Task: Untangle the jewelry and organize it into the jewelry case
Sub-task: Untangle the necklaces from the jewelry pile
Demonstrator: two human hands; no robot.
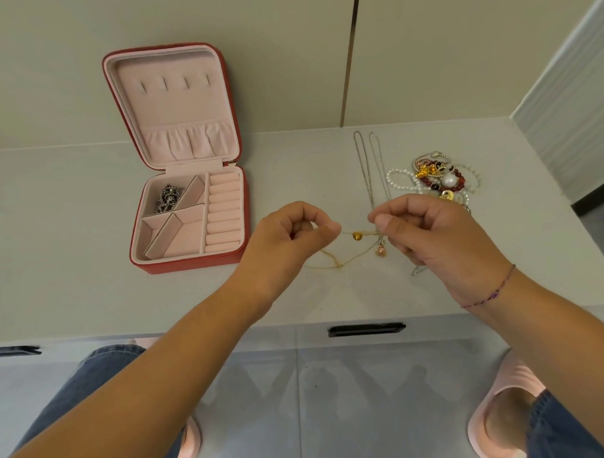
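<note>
A thin gold chain with a gold bead (356,236) is stretched between my two hands above the counter. My left hand (287,236) pinches one end, and my right hand (430,227) pinches the other; slack loops lie on the counter below. A small pink pendant (380,251) hangs from a silver chain (367,171) that runs away from my right hand. The red jewelry case (188,260) lies open at the left, with a dark silver piece (168,198) in its back-left compartment. A tangled pile of pearls, red beads and gold charms (436,179) sits at the right.
The case's lid leans open against the cream wall, showing hooks and a gathered pocket (188,137). The counter edge (297,326) runs just under my forearms, with a dark drawer handle (365,329) below it. A white ribbed panel (570,116) bounds the right side.
</note>
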